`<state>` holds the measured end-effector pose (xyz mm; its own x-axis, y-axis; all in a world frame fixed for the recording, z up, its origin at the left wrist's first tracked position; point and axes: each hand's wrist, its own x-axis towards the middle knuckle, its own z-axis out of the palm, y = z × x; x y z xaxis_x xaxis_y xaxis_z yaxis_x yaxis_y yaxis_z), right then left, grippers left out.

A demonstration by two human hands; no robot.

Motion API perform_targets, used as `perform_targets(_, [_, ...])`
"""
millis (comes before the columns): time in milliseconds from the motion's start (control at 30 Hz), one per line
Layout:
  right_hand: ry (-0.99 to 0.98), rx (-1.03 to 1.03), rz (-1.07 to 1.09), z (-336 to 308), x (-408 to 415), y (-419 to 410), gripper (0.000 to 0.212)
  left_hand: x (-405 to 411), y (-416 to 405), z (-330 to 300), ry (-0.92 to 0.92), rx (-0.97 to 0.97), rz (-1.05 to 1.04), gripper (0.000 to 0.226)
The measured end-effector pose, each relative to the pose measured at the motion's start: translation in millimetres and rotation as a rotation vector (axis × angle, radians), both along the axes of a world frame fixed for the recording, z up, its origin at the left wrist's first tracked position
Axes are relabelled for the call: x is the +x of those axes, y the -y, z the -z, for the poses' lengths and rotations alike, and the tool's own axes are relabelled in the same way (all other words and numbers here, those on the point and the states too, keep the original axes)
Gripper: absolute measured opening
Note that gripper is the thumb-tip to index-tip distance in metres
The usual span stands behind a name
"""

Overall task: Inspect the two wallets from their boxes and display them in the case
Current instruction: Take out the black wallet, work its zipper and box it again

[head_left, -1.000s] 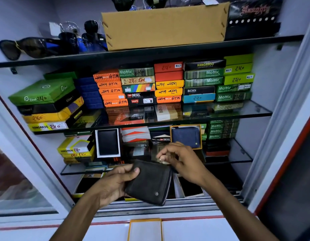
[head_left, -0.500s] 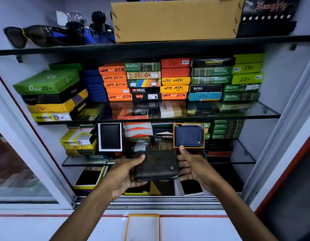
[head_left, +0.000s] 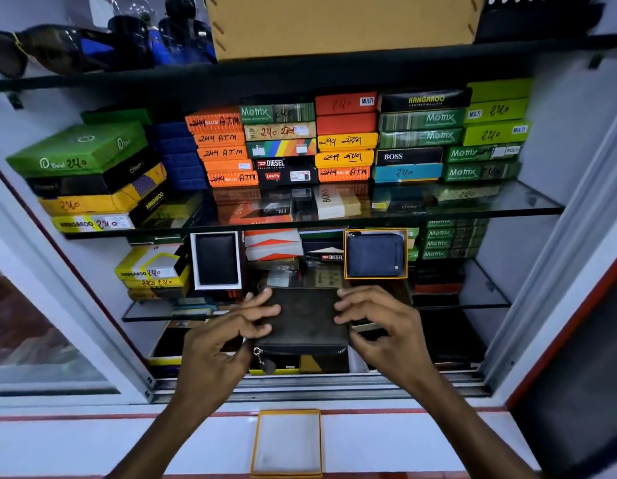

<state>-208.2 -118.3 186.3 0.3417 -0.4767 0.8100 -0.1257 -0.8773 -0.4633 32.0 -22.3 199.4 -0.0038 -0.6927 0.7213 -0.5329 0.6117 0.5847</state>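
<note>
**Dark wallet held between both hands at the open case**

At the centre of the frame a dark zip wallet [head_left: 302, 319] sat between two hands, its zipper edge facing down toward the lower edge of the picture and a pull tab dangling at its lower left corner. The left hand [head_left: 217, 344] met the wallet's left side with thumb and curled fingers spread loosely; motion blur made it hard to tell how firmly they pressed. The right hand [head_left: 383, 330] closed its fingers over the right edge, hiding that side of the wallet.

Just above and right of the hands, a blue wallet [head_left: 375, 254] stood in an orange-rimmed box on the lower glass shelf [head_left: 486, 299]. To the left of centre, a black wallet [head_left: 216, 260] stood in a white-framed box. At the bottom centre, an empty orange-rimmed tray [head_left: 288, 444] lay on the white counter, cut off by the frame edge.

Stacked boxes [head_left: 345, 140] filled the shelf above. The sunglasses [head_left: 41, 50] in the upper left were cropped.
</note>
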Motion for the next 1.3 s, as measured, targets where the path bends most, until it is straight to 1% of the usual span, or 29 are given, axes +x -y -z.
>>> perform_targets(67, [0.015, -0.023, 0.005, 9.4, 4.6, -4.8, 0.025, 2.2, -3.8, 9.5, 0.019, -0.003, -0.027, 0.019])
perform_targets(100, [0.021, -0.009, 0.008, 13.8, 5.8, -6.3, 0.025, 3.7, -4.8, 14.3, 0.014, 0.017, -0.038, 0.021])
perform_targets(133, [0.023, 0.025, 0.013, 19.2, 6.8, -8.2, 0.026, 5.3, -6.7, 19.4, -0.018, 0.057, -0.038, 0.026])
perform_targets(200, [0.022, 0.13, 0.017, 29.7, 8.3, -11.2, 0.028, 8.2, -10.4, 28.2, -0.162, 0.175, -0.017, 0.036])
perform_targets(233, [0.022, 0.233, 0.01, 38.9, 10.8, -13.8, 0.03, 10.0, -13.3, 35.2, -0.234, 0.258, -0.021, 0.041])
perform_targets(267, [0.029, 0.385, -0.004, 45.7, 13.2, -16.2, 0.033, 11.7, -14.3, 41.4, -0.293, 0.344, -0.042, 0.045])
perform_targets(333, [0.043, 0.773, -0.039, 62.6, 21.5, -23.6, 0.042, 13.8, -16.8, 62.5, -0.421, 0.545, -0.114, 0.052])
perform_targets(367, [0.021, 0.913, -0.016, 74.4, 26.9, -26.1, 0.045, 14.0, -17.5, 76.4, -0.493, 0.642, -0.172, 0.053])
perform_targets(400, [-0.035, 0.992, 0.03, 87.0, 32.2, -28.5, 0.043, 13.9, -17.4, 90.1, -0.57, 0.72, -0.242, 0.05])
perform_targets(433, [-0.097, 1.045, 0.059, 100.3, 37.2, -31.9, 0.039, 13.9, -17.5, 104.5, -0.65, 0.777, -0.322, 0.042])
perform_targets(467, [-0.144, 1.082, 0.079, 111.1, 42.2, -36.3, 0.035, 13.8, -17.9, 118.1, -0.705, 0.825, -0.394, 0.032])
perform_targets(500, [-0.174, 1.115, 0.098, 120.4, 46.3, -40.8, 0.033, 13.5, -18.2, 131.2, -0.711, 0.87, -0.452, 0.026])
perform_targets(600, [-0.263, 1.207, 0.178, 153.9, 53.8, -49.5, 0.036, 11.8, -20.5, 162.0, -0.603, 0.969, -0.56, 0.019])
perform_targets(633, [-0.29, 1.252, 0.191, 162.0, 56.5, -51.5, 0.027, 10.2, -21.4, 169.7, -0.547, 0.989, -0.581, 0.02])
perform_targets(667, [-0.332, 1.283, 0.2, 169.0, 59.4, -53.0, 0.012, 8.5, -22.2, 176.7, -0.469, 1.004, -0.599, 0.022])
perform_targets(700, [-0.39, 1.296, 0.213, 175.9, 61.5, -54.2, 0.01, 6.7, -22.9, 182.7, -0.378, 1.016, -0.613, 0.024])
perform_targets(733, [-0.45, 1.294, 0.238, 182.2, 62.2, -54.7, 0.019, 4.4, -23.5, 187.5, -0.298, 1.019, -0.616, 0.024])
perform_targets(767, [-0.492, 1.296, 0.269, 186.1, 63.4, -55.2, 0.022, 2.8, -24.3, 191.8, -0.246, 1.019, -0.61, 0.023])
perform_targets(833, [-0.528, 1.292, 0.312, 189.8, 64.0, -54.6, 0.019, 0.3, -25.2, 198.7, -0.187, 1.001, -0.58, 0.022])
perform_targets(900, [-0.544, 1.287, 0.327, 191.1, 65.3, -52.3, 0.016, -0.5, -25.0, 203.5, -0.149, 0.987, -0.577, 0.022])
perform_targets(967, [-0.542, 1.298, 0.343, 192.6, 65.7, -50.5, 0.013, -0.4, -24.5, 206.6, -0.151, 0.972, -0.611, 0.023])
perform_targets(1067, [-0.448, 1.404, 0.376, 195.4, 64.1, -51.7, 0.027, -0.9, -24.8, 209.9, -0.204, 1.02, -0.653, 0.034])
perform_targets(1100, [-0.419, 1.448, 0.375, 195.4, 64.4, -52.2, 0.027, -0.2, -24.6, 211.2, -0.213, 1.062, -0.655, 0.036])
perform_targets(1167, [-0.401, 1.504, 0.347, 193.5, 65.6, -52.9, 0.017, 0.7, -25.0, 209.2, -0.181, 1.151, -0.618, 0.031])
perform_targets(1200, [-0.396, 1.518, 0.326, 191.3, 65.3, -53.3, 0.019, 0.5, -25.8, 205.9, -0.162, 1.172, -0.602, 0.03])
perform_targets(1300, [-0.339, 1.55, 0.282, 176.4, 61.1, -54.5, 0.02, -0.1, -28.2, 189.7, -0.179, 1.134, -0.597, 0.022])
